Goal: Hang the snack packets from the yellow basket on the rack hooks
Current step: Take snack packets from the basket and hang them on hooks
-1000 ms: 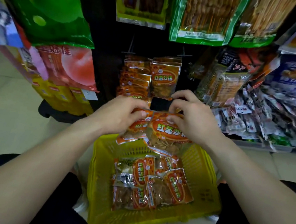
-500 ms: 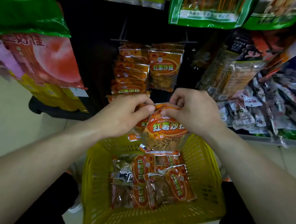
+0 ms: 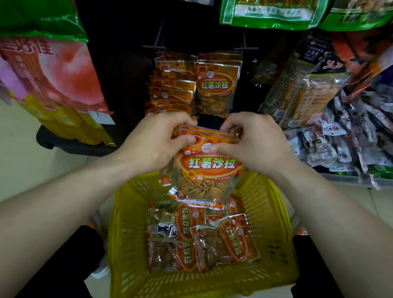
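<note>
An orange snack packet (image 3: 206,172) with chips showing through its clear window hangs upright over the yellow basket (image 3: 276,237). My left hand (image 3: 156,141) pinches its top left corner and my right hand (image 3: 253,144) pinches its top right corner; more packet edges show behind it in the same grip. Several more orange packets (image 3: 206,240) lie flat in the basket. Straight ahead, matching packets (image 3: 214,88) hang on two black rack hooks (image 3: 245,46), the left row (image 3: 170,90) fanned out in a stack.
Large green, pink and yellow bags (image 3: 40,58) hang at the left. Green-edged packets (image 3: 271,6) hang above, and dark snack bags (image 3: 306,88) at the right with a heap of small sachets (image 3: 356,145) on a shelf. Pale tiled floor (image 3: 13,162) surrounds the basket.
Both hands have brought the packet's top edge level, so it now faces me squarely and hangs upright. The view has shifted closer to the rack.
</note>
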The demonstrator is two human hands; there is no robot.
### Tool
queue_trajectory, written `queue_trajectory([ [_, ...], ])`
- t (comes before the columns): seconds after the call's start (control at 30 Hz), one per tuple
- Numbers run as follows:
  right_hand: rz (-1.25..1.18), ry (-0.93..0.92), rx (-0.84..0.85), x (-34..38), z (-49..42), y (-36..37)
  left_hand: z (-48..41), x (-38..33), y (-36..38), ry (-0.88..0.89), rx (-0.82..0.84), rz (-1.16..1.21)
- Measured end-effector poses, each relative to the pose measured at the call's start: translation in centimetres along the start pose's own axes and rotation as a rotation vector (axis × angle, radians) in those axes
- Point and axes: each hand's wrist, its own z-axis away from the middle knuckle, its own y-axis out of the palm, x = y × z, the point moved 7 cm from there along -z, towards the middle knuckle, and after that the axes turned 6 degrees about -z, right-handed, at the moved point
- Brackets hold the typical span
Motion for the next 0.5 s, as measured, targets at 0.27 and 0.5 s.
queue_trajectory([
  [0.27,0.114,-0.057,0.030,-1.3,0.0,-0.4,-0.3,1.0,0.1,-0.039,0.056,0.042],
  [0.5,0.005,0.024,0.039,-2.3,-0.4,-0.2,-0.5,0.5,-0.1,-0.039,0.014,0.081],
])
